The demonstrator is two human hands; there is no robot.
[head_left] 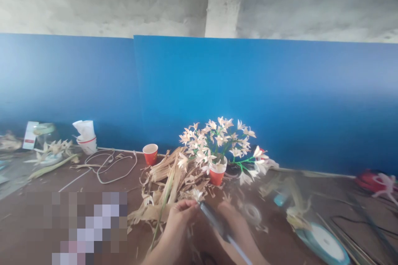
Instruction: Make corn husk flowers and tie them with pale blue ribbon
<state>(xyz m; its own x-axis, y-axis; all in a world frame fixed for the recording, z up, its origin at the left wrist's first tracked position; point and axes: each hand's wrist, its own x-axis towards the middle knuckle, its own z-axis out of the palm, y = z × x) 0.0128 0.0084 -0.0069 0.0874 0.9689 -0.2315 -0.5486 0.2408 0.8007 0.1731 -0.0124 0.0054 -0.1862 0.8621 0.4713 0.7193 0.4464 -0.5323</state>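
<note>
Near the bottom centre, my left hand pinches a small pale flower between thumb and fingers. My right hand is wrapped round a dark, rod-like tool, somewhat blurred, with a light cord trailing from its lower end. The tool's tip touches or nearly touches the flower's base. Just behind my hands stands a red cup full of pale flowers on green stems. Dry husks lie heaped to the left of that cup.
Another red cup stands left of the husks, beside a looped white cable. A white cup holds paper at the far left. On the right lie a ribbon spool, thin sticks and a red object. A blue partition rises behind.
</note>
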